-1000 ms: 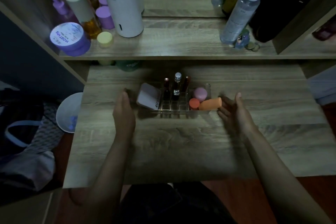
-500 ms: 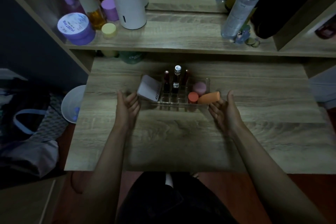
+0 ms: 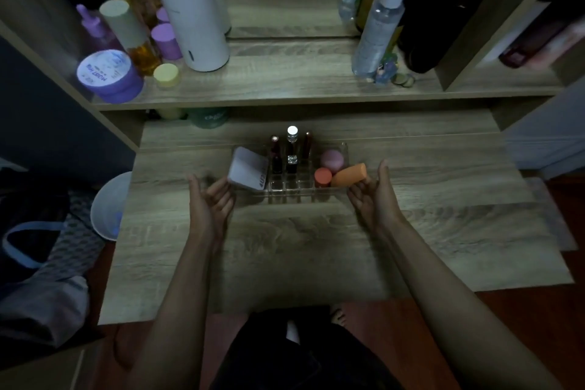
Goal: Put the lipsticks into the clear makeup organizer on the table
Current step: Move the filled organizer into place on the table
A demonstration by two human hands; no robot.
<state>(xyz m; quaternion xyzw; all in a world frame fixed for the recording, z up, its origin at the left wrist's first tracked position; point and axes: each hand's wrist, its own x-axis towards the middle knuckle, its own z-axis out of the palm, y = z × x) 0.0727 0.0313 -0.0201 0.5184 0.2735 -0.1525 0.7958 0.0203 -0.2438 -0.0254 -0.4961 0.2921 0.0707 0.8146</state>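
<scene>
The clear makeup organizer (image 3: 296, 191) stands on the wooden table (image 3: 316, 247), a little behind my hands. Several lipsticks (image 3: 276, 152) stand upright in its middle slots, one with a silver cap (image 3: 292, 136). A white compact (image 3: 248, 172) leans in its left end. Pink (image 3: 331, 159) and orange (image 3: 349, 175) sponges and a small coral jar (image 3: 323, 177) fill its right end. My left hand (image 3: 210, 203) is at the organizer's left end, palm inward, fingers apart. At the right end is my right hand (image 3: 373, 196), also open. Neither hand holds anything.
A shelf (image 3: 285, 85) above the table carries a white cylinder (image 3: 193, 16), purple jars (image 3: 107, 76), an amber bottle and a spray bottle (image 3: 380, 25). A white bin (image 3: 109, 206) and bags sit on the floor to the left. My knees are under the table's front edge.
Both hands have moved inward and forward, from well apart to the two ends of the organizer. The view has shifted slightly. The organizer and its contents have stayed put.
</scene>
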